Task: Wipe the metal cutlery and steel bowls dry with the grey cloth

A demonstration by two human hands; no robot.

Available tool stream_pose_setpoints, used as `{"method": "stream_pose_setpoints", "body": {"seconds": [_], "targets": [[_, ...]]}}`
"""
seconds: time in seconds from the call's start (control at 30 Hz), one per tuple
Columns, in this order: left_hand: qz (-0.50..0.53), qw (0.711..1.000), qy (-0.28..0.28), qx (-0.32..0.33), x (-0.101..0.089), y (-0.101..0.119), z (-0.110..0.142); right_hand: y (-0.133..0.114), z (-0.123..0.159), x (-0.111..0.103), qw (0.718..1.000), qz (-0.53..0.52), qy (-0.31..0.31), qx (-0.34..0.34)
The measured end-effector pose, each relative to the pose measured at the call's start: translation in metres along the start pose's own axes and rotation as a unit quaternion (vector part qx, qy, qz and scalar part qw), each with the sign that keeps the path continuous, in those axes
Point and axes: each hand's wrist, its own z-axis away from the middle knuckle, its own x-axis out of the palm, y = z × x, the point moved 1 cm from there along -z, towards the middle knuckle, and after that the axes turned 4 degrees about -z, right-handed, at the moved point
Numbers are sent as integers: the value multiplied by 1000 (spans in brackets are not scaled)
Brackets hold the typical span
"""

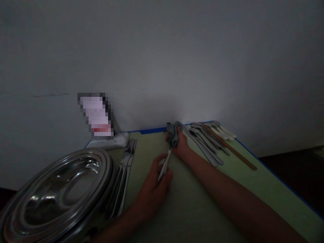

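While the left hand [158, 180] grips the handle of a piece of cutlery [165, 166], the right hand [179, 141] holds a crumpled grey cloth [173, 133] around its far end, above the green tabletop [187, 202] between table knives [123, 177] and assorted cutlery [206, 143]

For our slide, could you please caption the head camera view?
Left hand holds a utensil; right hand holds a grey cloth around its far end, above a green table.
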Motion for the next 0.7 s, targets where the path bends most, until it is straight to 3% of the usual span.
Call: {"method": "stream_pose_setpoints", "body": {"seconds": [0.13, 0.23, 0.37, 0.5, 0.7], "targets": [[-63, 998, 6, 20, 1, 3, 4, 0, 1, -1, 1000, 18, -16, 0], [-137, 988, 58, 30, -2, 6, 1, 3, 3, -1, 997, 59, -45, -10], [-154, 983, 100, 29, -4, 7, -4, 8, 7, -1, 993, 93, -72, -28], [-165, 979, 113, 45, -4, 6, -4, 13, 14, 0, 992, 87, -77, -52], [-182, 977, 97, 45, -4, 6, -3, 14, 15, 2, 996, 66, -60, -30]]}}
